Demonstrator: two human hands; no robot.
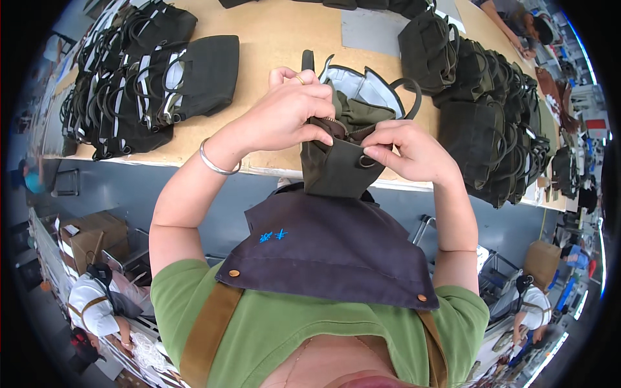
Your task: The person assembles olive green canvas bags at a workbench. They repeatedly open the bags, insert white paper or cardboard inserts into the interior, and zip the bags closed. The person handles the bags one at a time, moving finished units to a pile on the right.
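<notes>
A dark olive handbag (343, 169) stands at the table's near edge in front of me, its top open. Inside show a pale grey-white lining (365, 84) and a brown zipper (352, 134). One loop handle (414, 97) sticks out at the right. My left hand (297, 107) pinches the bag's left rim between thumb and fingers. With thumb and forefinger, my right hand (404, 149) grips the right rim, just above a small metal ring (367, 161) on the bag's side.
Rows of similar dark bags lie on the table (278, 32) at the left (207, 77) and stand at the right (472, 129). A grey sheet (370, 29) lies farther back. Cardboard boxes (97, 239) and other people (103, 301) are around, one across the table at the far right.
</notes>
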